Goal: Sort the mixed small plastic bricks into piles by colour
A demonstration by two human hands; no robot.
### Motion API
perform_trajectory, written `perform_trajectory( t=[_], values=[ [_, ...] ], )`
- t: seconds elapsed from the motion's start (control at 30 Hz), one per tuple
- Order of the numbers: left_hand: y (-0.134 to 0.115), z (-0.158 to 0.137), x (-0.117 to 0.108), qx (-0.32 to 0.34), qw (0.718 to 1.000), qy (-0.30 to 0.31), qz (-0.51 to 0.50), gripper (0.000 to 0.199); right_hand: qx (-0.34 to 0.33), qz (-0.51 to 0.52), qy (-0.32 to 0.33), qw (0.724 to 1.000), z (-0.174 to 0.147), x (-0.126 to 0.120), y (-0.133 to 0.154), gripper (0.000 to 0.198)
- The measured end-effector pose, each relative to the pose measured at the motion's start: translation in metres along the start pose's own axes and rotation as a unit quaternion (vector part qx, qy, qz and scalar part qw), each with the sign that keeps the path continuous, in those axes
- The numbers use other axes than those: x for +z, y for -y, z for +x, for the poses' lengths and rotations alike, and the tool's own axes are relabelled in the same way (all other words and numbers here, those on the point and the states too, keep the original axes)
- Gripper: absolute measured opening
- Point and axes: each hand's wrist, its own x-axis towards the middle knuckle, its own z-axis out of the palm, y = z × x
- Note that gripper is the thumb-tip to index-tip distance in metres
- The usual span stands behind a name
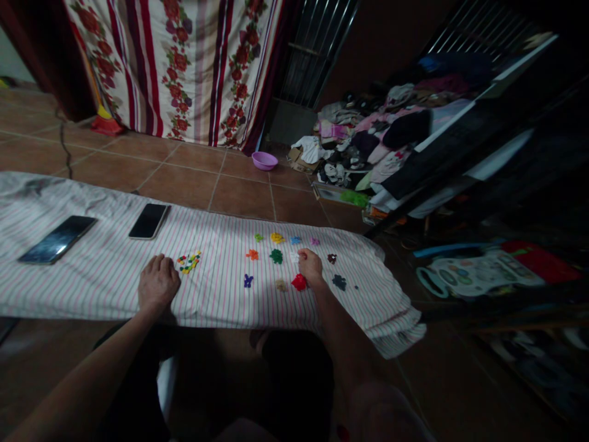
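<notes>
My left hand (159,283) rests on the striped cloth with its fingers curled under, just left of a small mixed pile of colored pieces (188,262); nothing shows in it. Over at the sorted piles, my right hand (311,265) has thumb and fingers pinched together at the white pile (294,257). Whatever sits between those fingertips is too small to make out. Close by lie a red pile (299,282), a dark green pile (276,256), a beige pile (280,285), a blue pile (295,240) and a yellow pile (277,237).
Two phones, a larger one (57,240) and a smaller one (150,221), lie on the cloth (216,294) at left. Orange (252,254), purple (248,280), maroon (332,259) and grey (339,282) piles surround the others. A purple basin (264,161) stands on the floor.
</notes>
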Motion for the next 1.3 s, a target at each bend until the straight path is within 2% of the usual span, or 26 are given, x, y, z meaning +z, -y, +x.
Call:
perform_trajectory(
  t=[0.2,0.33,0.47,0.6,0.87,1.07,1.3],
  values=[
    [0.0,0.0,-0.001,-0.004,1.0,0.024,0.005,0.031,0.007,-0.007,0.003,1.0,-0.002,-0.005,0.004,0.029],
    [0.001,0.0,-0.001,-0.004,1.0,0.011,0.008,0.029,-0.017,-0.008,-0.004,1.0,-0.007,-0.007,0.016,0.031],
    [0.001,0.0,0.001,-0.01,1.0,0.015,0.005,0.029,-0.064,0.041,-0.012,0.997,-0.017,-0.001,0.04,0.029],
    [0.002,0.0,0.002,-0.012,1.0,0.019,-0.003,0.029,-0.118,0.099,0.005,0.988,-0.034,0.012,0.078,0.027],
    [0.001,0.0,0.001,-0.026,0.999,0.019,-0.02,0.028,-0.202,0.158,0.114,0.96,-0.08,0.055,0.152,0.027],
    [0.001,0.0,0.001,-0.021,1.0,0.018,0.002,0.027,-0.242,0.134,0.208,0.938,-0.108,0.086,0.197,0.024],
    [0.001,0.0,0.003,-0.022,1.0,0.008,-0.01,0.028,-0.267,0.082,0.266,0.922,-0.117,0.101,0.24,0.031]
  ],
)
